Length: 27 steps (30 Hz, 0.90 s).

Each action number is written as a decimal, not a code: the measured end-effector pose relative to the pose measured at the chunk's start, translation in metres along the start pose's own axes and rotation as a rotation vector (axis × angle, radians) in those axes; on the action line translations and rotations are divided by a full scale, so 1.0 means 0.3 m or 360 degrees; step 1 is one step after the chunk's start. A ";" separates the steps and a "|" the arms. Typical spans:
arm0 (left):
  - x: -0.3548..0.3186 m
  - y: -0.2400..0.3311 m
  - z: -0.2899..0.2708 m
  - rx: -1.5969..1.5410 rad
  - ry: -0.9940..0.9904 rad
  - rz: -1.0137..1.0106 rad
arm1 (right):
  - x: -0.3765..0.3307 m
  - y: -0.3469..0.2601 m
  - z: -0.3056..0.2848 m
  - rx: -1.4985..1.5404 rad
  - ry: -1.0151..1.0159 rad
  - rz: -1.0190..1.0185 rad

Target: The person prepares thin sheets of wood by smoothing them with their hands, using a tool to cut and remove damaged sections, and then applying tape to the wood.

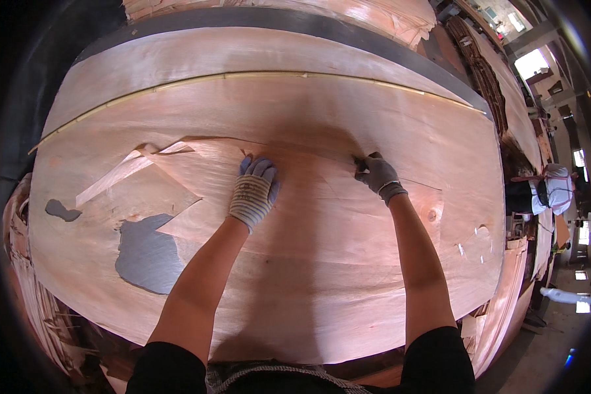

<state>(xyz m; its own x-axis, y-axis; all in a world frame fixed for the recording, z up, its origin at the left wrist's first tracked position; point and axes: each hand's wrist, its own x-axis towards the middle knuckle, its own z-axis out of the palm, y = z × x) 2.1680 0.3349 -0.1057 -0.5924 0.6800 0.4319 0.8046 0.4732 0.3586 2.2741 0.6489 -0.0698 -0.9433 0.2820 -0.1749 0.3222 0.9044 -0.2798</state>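
Observation:
A large, pale pinkish wood veneer sheet [289,282] spreads out before me, with a piece of veneer [177,174] on it whose torn edge is lifted and folded at the left. My left hand [255,190], in a striped white and grey glove with bluish fingers, rests on the veneer with its fingers laid out, just below that edge. To its right, my right hand [377,174], in a dark grey glove, is closed at the edge line. Something small and dark shows at its fingertips; its kind is too unclear to tell.
A long thin bamboo-like stick [230,75] lies across the far part of the sheet. Grey surface shows through a hole [150,256] at the left. Stacked veneer [289,13] stands beyond the far edge. Another person [555,189] is at the far right.

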 end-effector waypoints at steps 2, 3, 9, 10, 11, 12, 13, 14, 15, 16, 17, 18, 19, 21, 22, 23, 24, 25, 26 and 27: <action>-0.003 -0.009 0.011 -0.0064 0.0023 0.0010 | 0.031 0.010 0.034 -0.0177 -0.0072 0.0088; -0.013 -0.022 0.015 -0.0079 0.0035 0.0008 | 0.046 -0.014 0.039 -0.0257 -0.0107 0.0116; -0.019 -0.020 0.035 -0.0031 0.0100 0.0076 | 0.033 -0.009 0.042 -0.0048 0.0262 -0.0179; -0.016 -0.014 0.037 -0.0012 0.0105 0.0079 | 0.027 -0.008 0.042 -0.0125 0.0245 -0.0141; -0.010 -0.004 0.041 0.0003 0.0111 0.0085 | 0.012 -0.002 0.039 -0.0203 0.0229 -0.0097; -0.013 -0.004 0.053 0.0024 0.0113 0.0078 | 0.000 -0.011 0.040 -0.0277 0.0204 -0.0064; -0.017 -0.007 0.051 0.0032 0.0090 0.0080 | -0.026 -0.036 0.032 -0.0250 0.0276 -0.0050; -0.018 -0.005 0.051 0.0035 0.0067 0.0086 | -0.076 -0.056 0.025 -0.0225 0.0349 -0.0029; -0.026 -0.013 0.050 0.0037 0.0041 0.0088 | -0.140 -0.089 0.018 -0.0199 0.0417 -0.0009; -0.041 -0.027 0.056 0.0027 -0.0031 -0.0011 | -0.235 -0.135 0.023 -0.0211 0.0521 0.0015; -0.056 -0.059 0.070 0.0217 0.0050 -0.0039 | -0.334 -0.198 0.028 -0.0225 0.0625 0.0021; -0.079 -0.096 0.086 0.0409 0.0123 -0.0071 | -0.422 -0.263 0.032 -0.0233 0.0690 -0.0087; -0.090 -0.093 0.103 0.0566 0.0181 -0.0084 | -0.505 -0.308 0.028 -0.0256 0.0747 -0.0156; 0.011 0.039 -0.014 0.0527 -0.0720 -0.0007 | -0.630 -0.339 -0.004 -0.0190 0.0797 -0.0190; 0.041 0.026 -0.043 0.0512 -0.0879 -0.0016 | -0.650 -0.395 -0.039 -0.0072 0.0812 -0.0207; 0.042 0.019 -0.079 0.0500 -0.1038 -0.0031 | -0.675 -0.423 -0.032 -0.0016 0.0832 -0.0160; 0.015 0.033 -0.099 0.0516 -0.0833 -0.0009 | -0.703 -0.428 -0.015 0.0030 0.0853 -0.0091; -0.033 0.046 -0.128 0.0530 -0.0630 0.0011 | -0.729 -0.436 -0.001 0.0080 0.0873 -0.0024; -0.095 0.062 -0.161 0.0542 -0.0427 0.0027 | -0.771 -0.450 0.014 0.0169 0.0898 0.0017; -0.167 0.092 -0.197 0.0551 -0.0232 0.0041 | -0.829 -0.455 0.040 0.0181 0.0830 0.0097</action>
<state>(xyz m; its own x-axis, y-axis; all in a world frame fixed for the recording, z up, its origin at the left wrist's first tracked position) 2.2176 0.2809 -0.0685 -0.5799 0.7550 0.3060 0.7998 0.5991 0.0374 2.4656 0.4517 0.0006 -0.8274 0.4810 0.2898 0.3572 0.8490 -0.3894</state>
